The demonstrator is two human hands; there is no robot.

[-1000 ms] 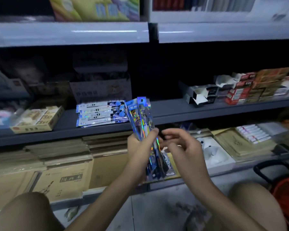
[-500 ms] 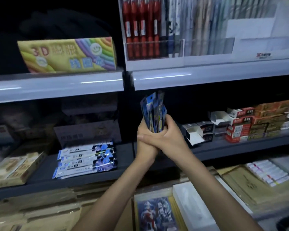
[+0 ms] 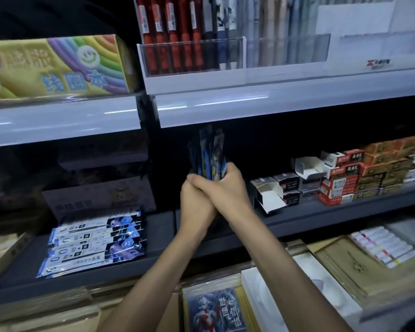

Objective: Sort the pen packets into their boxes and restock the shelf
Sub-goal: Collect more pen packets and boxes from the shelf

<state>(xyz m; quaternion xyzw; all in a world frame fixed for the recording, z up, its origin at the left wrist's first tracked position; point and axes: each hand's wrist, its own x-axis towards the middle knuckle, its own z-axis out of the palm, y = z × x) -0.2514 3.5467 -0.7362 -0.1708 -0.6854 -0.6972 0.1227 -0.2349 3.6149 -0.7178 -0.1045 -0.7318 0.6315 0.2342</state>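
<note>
both hands (image 3: 211, 190) clasped, upright pen packets (image 3: 209, 156)

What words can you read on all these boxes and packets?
"线圈本", in blue letters on the rainbow box.
Too blurred to read: the lettering on the red-and-white boxes.
Too small to read: the print on the shelf pen packets.
Too dark to read: the held pen packets.
Too blurred to read: the white display logo.

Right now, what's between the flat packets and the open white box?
The left hand and right hand, gripping an upright bunch of packets; head view.
</note>
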